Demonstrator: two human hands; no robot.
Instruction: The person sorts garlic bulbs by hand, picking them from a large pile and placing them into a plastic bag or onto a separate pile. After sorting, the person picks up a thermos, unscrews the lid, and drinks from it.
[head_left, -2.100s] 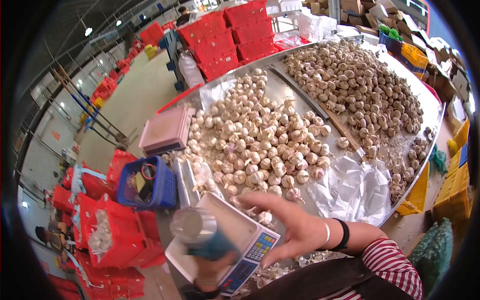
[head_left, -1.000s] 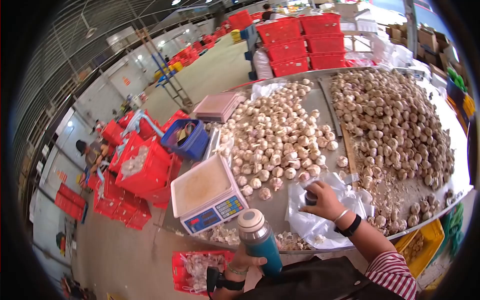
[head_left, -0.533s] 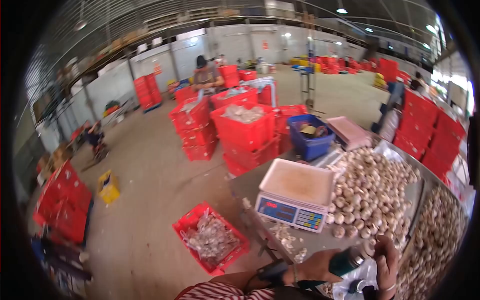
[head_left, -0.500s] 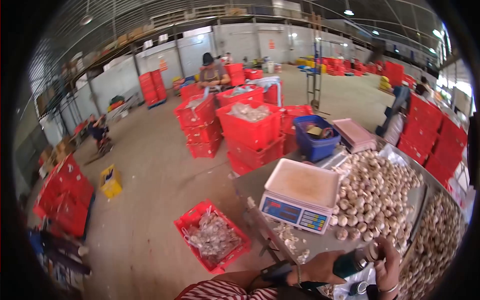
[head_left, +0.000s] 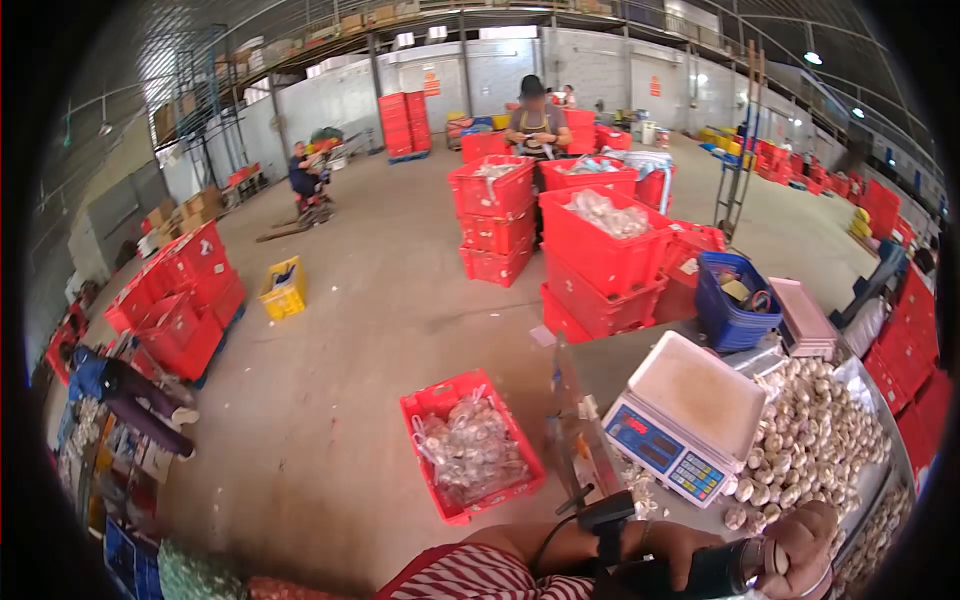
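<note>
The right hand [head_left: 805, 540] had its fingers curled tight over the cap end of the bottle [head_left: 715, 572]; the left hand [head_left: 665, 545] gripped its dark body, low at the frame's edge over the table [head_left: 600, 365]; the step looked like twisting the cap, calling next for a steady counter-turn; the scale [head_left: 690, 415] and garlic [head_left: 815, 440] lay just beyond, a red crate [head_left: 470, 450] below.
</note>
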